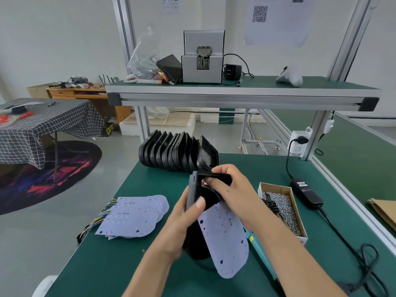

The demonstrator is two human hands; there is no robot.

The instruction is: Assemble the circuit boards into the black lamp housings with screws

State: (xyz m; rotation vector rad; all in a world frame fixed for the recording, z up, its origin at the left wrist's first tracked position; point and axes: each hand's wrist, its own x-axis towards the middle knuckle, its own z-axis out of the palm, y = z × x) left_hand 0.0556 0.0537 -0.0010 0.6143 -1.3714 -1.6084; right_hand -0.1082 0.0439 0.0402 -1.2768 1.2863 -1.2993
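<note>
My left hand [182,221] grips a black lamp housing [196,189] held upright above the green mat, thumb across its left edge. A pale blue circuit board [225,239] with pink dots hangs tilted from the housing's lower right. My right hand [231,189] has its fingers curled into the housing's top opening, where the board's wires run; what they pinch is hidden. A stack of circuit boards [132,215] with coloured wires lies at the left. A row of black housings [177,153] stands at the table's far edge. A cardboard box of screws [282,209] sits at the right.
A black power adapter [306,191] and its cable run along the right side to a wall socket [299,144]. A teal-handled tool [255,241] lies partly hidden under my right forearm. An upper shelf holds a grey screw feeder [202,58].
</note>
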